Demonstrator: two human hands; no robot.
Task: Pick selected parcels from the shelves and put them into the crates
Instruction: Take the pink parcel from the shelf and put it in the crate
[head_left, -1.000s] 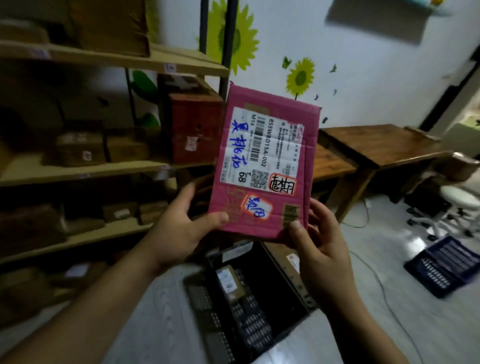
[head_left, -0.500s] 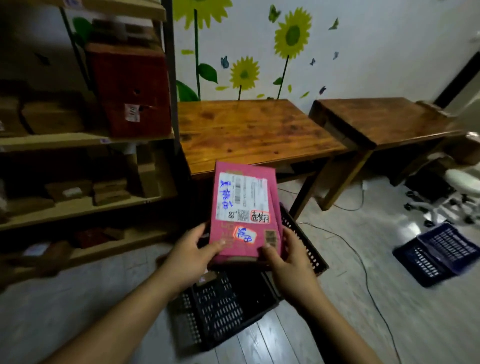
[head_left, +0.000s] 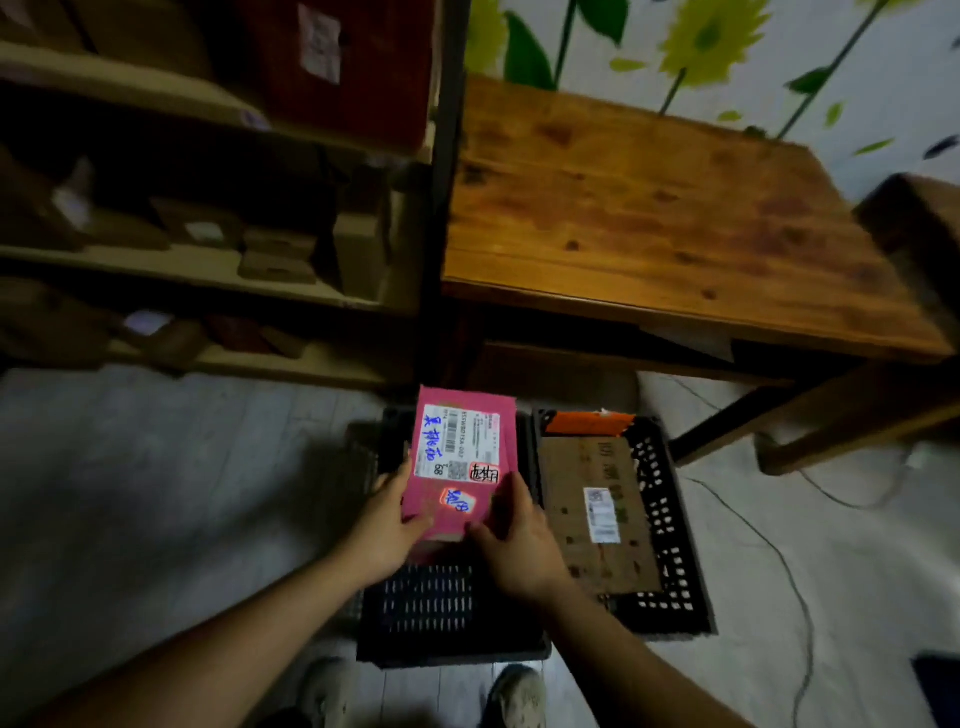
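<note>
Two hands (head_left: 384, 525) (head_left: 519, 540), two crates (head_left: 431, 603) (head_left: 670, 519), one pink parcel (head_left: 462, 462), one brown parcel (head_left: 587, 499).

Parcel (head_left: 462, 457) over left crate (head_left: 441, 613); right crate (head_left: 670, 519) beside.

Both my bare forearms reach forward and down, converging ahead of me. My left grip (head_left: 387, 525) pinches the near left edge of the pink parcel (head_left: 434, 501), thumb on top; my right grip (head_left: 519, 540) clasps its near right corner, fingers curled.

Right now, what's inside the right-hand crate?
A flat brown cardboard parcel with a white label fills the crate; an orange strip shows at its far end. Anything beneath is covered.
</note>
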